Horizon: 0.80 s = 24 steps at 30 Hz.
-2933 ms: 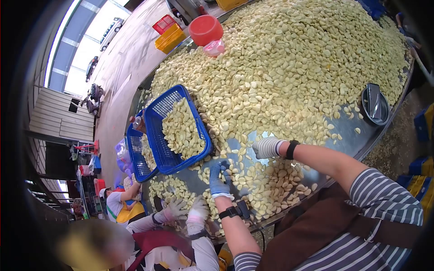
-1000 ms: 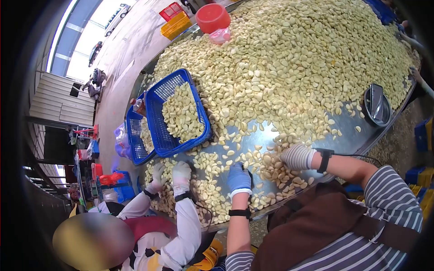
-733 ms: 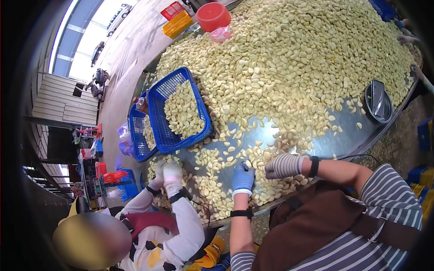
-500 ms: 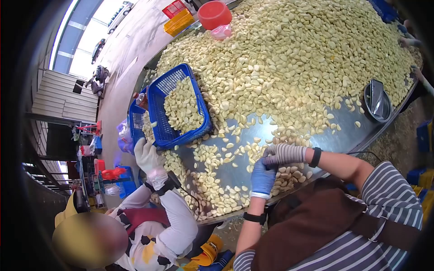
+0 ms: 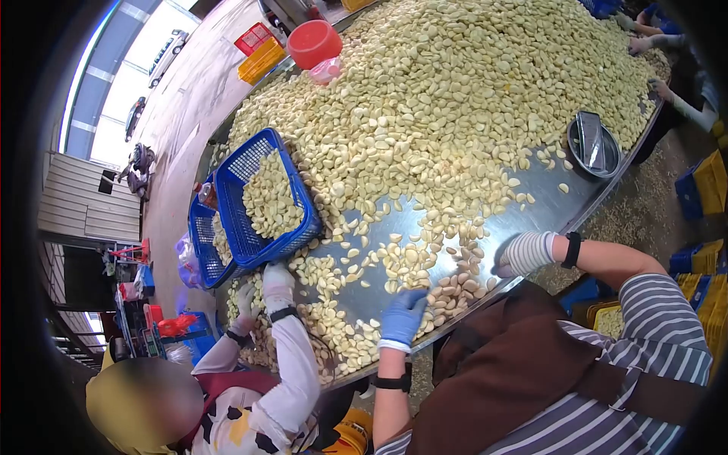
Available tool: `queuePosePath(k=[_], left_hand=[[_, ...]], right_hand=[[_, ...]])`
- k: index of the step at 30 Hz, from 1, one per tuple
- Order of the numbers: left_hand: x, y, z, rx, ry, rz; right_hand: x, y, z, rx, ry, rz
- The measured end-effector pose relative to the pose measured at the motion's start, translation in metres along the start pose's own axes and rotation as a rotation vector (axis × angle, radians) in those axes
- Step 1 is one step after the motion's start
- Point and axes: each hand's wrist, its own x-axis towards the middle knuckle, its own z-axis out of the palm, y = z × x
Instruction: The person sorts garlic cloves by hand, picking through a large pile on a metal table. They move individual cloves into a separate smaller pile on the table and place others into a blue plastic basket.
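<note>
Pale pieces like peeled garlic cloves [image 5: 455, 98] cover much of the metal table. My left hand [image 5: 403, 317], in a blue glove, rests at the table's near side against loose cloves, its fingers stretched out to the right. Between my hands lies a small group of browner cloves [image 5: 455, 292]. My right hand [image 5: 525, 255], in a grey-striped glove, is low over bare metal beside that group. Its fingers reach left and down, and their dark tips are partly blurred; I see nothing held in them.
A co-worker's gloved hands [image 5: 277, 287] are below a blue basket [image 5: 307, 216] of cloves on the left. A round metal pan [image 5: 594, 145] with a dark flat object stands at right. A red bowl [image 5: 314, 44] is at the back. Other people's hands [image 5: 641, 45] show far right.
My hands were together over the cloves and have parted, left hand leftward and down, right hand rightward. The co-worker's raised hand has lowered beside the basket. The whole view has shifted.
</note>
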Motion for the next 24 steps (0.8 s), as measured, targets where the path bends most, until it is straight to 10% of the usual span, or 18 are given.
queuePosePath(k=[2, 8, 12, 24], left_hand=[[0.003, 0.023, 0.017, 0.301, -0.29, 0.16], [-0.006, -0.026, -0.037, 0.823, -0.259, -0.443], [0.015, -0.013, -0.048, 0.618, 0.222, -0.233], [0.078, 0.001, -0.015, 0.627, 0.041, -0.429]], right_hand=[[-0.005, 0.005, 0.009, 0.063, 0.081, 0.032], [-0.005, 0.003, 0.016, 0.011, 0.137, 0.13], [-0.008, -0.011, 0.012, -0.077, 0.155, 0.223], [-0.033, -0.028, 0.03, -0.027, 0.54, 0.118]])
